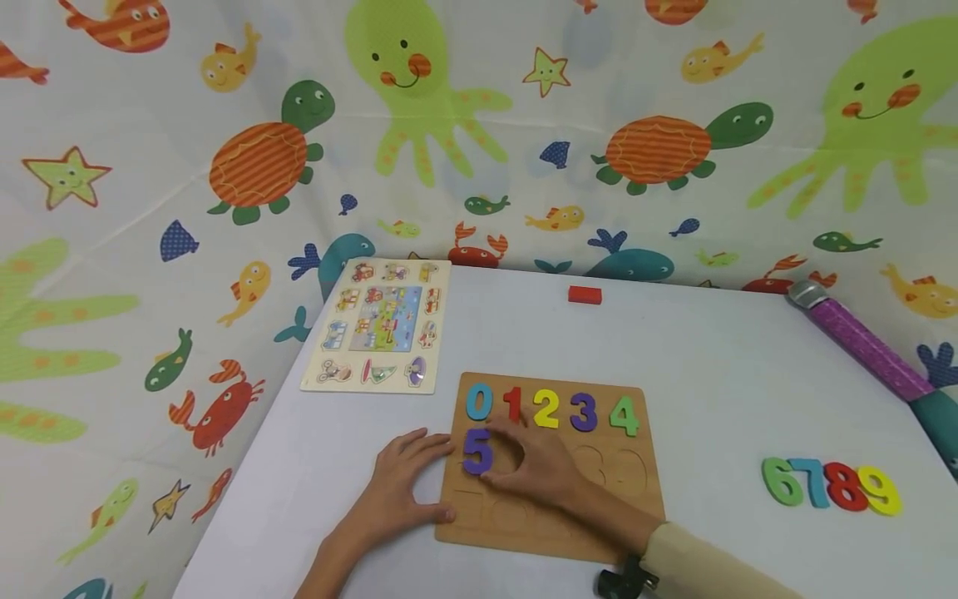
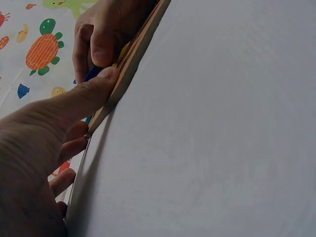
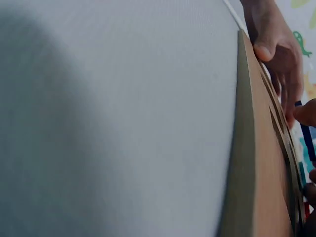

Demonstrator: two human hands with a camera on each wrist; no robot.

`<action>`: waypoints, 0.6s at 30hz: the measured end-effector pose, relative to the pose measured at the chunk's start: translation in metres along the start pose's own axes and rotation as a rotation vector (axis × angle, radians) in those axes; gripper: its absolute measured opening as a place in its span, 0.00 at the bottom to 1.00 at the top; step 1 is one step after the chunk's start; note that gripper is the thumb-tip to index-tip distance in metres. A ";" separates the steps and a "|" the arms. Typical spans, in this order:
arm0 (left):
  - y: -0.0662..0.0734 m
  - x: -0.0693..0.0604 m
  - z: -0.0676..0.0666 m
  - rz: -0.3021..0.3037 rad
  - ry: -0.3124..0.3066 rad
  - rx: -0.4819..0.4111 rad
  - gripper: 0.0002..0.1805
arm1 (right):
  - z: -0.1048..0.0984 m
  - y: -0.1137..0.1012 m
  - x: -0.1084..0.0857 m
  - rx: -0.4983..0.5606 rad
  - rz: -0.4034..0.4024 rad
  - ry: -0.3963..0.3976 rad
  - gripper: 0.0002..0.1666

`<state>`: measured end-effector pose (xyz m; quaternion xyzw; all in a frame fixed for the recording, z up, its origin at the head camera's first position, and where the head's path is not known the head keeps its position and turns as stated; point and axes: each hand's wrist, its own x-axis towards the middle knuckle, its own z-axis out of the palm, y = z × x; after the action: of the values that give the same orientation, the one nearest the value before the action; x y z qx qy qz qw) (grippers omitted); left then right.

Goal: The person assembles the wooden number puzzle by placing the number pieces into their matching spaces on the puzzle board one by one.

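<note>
A wooden number board [image 1: 554,532] lies on the white table. Blue 0 [image 1: 479,402], red 1 [image 1: 512,403], yellow 2 [image 1: 547,408], purple 3 [image 1: 584,412] and green 4 [image 1: 624,416] fill its top row. Below the 0, a purple number 5 [image 1: 477,452] is at the left of the second row. My right hand [image 1: 542,466] holds the 5 between thumb and fingertips; whether it sits fully in its recess I cannot tell. My left hand [image 1: 397,491] rests at the board's left edge, thumb touching the rim [image 2: 131,64], fingers extended.
Green 6 [image 1: 782,482], blue 7 [image 1: 814,482], red 8 [image 1: 846,487] and yellow 9 [image 1: 880,490] lie at the right. A picture puzzle board [image 1: 318,381] lies back left, a red block [image 1: 585,295] at the back, a purple tube-like object [image 1: 868,345] along the right edge.
</note>
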<state>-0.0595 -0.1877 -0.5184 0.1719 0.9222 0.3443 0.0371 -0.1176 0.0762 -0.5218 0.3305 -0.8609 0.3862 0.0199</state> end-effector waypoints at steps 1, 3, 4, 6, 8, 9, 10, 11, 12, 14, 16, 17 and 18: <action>0.000 -0.001 0.000 0.001 0.000 0.000 0.48 | 0.001 -0.001 0.000 -0.005 0.007 -0.008 0.39; 0.000 -0.001 -0.001 0.000 -0.003 0.002 0.48 | 0.004 -0.003 0.000 -0.022 0.015 -0.017 0.39; 0.000 -0.001 -0.001 0.000 -0.005 0.001 0.48 | 0.005 -0.004 0.000 -0.033 0.022 -0.020 0.39; 0.000 -0.001 -0.001 -0.002 -0.006 0.003 0.48 | 0.006 -0.004 0.000 -0.052 0.026 -0.025 0.40; 0.000 -0.001 -0.001 -0.006 -0.007 0.005 0.48 | 0.007 -0.004 0.001 -0.075 0.024 -0.029 0.40; 0.001 -0.002 -0.002 -0.008 -0.007 0.004 0.48 | 0.007 -0.004 0.001 -0.080 0.022 -0.031 0.40; 0.001 -0.002 -0.002 -0.008 -0.007 0.004 0.48 | 0.007 -0.005 0.002 -0.088 0.020 -0.033 0.40; 0.001 -0.002 -0.002 -0.009 -0.006 0.004 0.48 | 0.007 -0.006 0.002 -0.092 0.020 -0.037 0.40; 0.001 -0.002 -0.002 -0.008 -0.006 0.003 0.48 | 0.006 -0.006 0.002 -0.101 0.018 -0.040 0.41; 0.001 -0.002 -0.002 -0.008 -0.005 0.001 0.48 | 0.006 -0.007 0.002 -0.104 0.019 -0.050 0.41; 0.002 -0.002 -0.002 -0.009 -0.007 0.002 0.48 | 0.005 -0.008 0.003 -0.107 0.019 -0.061 0.41; 0.002 -0.002 -0.003 -0.010 -0.009 0.003 0.48 | 0.005 -0.009 0.003 -0.103 0.021 -0.066 0.41; 0.002 -0.002 -0.003 -0.011 -0.012 0.005 0.48 | 0.004 -0.009 0.003 -0.102 0.019 -0.069 0.41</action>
<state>-0.0577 -0.1883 -0.5150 0.1689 0.9238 0.3408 0.0438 -0.1135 0.0673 -0.5183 0.3338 -0.8829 0.3302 0.0034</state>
